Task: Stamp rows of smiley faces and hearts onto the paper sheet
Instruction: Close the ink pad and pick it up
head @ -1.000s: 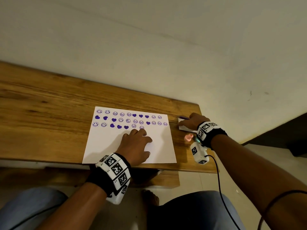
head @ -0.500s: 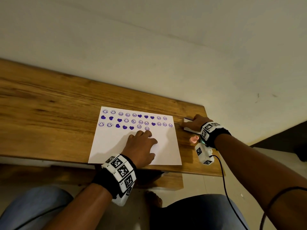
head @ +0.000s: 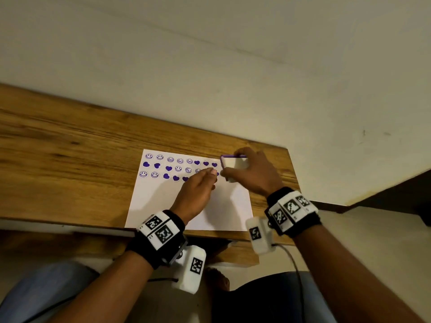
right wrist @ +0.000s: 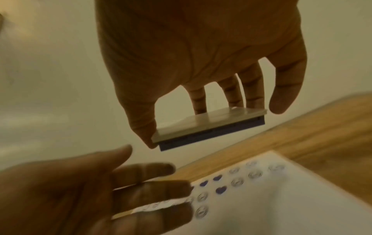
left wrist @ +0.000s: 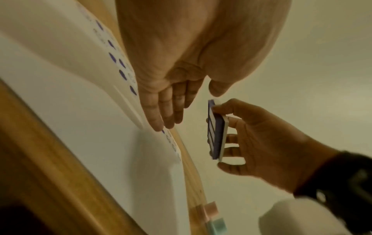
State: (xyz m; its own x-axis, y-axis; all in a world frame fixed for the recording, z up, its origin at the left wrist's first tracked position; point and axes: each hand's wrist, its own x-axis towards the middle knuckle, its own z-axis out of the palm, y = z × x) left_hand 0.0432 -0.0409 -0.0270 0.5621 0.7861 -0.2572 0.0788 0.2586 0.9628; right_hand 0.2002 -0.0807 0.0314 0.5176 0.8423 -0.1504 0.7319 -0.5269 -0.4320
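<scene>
A white paper sheet (head: 163, 201) lies on the wooden table (head: 70, 159) with three rows of purple smiley faces and hearts (head: 168, 169) along its far edge. My right hand (head: 253, 174) holds a flat white ink pad (head: 234, 163) with a purple face, pinched by thumb and fingers above the sheet's far right corner. The pad (right wrist: 209, 125) hangs clear of the paper (right wrist: 281, 198), purple side down. My left hand (head: 200, 187) hovers over the sheet with fingers (left wrist: 167, 111) straight, their tips close to the pad (left wrist: 216, 132) and apart from it.
A pink stamp (left wrist: 211, 209) and a teal stamp (left wrist: 217, 225) lie near the table's front right edge. The table's right end (head: 289, 164) is just beyond my right hand. A plain wall rises behind the table.
My right hand lifted the ink pad off the table's right end and carried it left over the sheet. My left hand rose off the paper and stretched its fingers toward the pad.
</scene>
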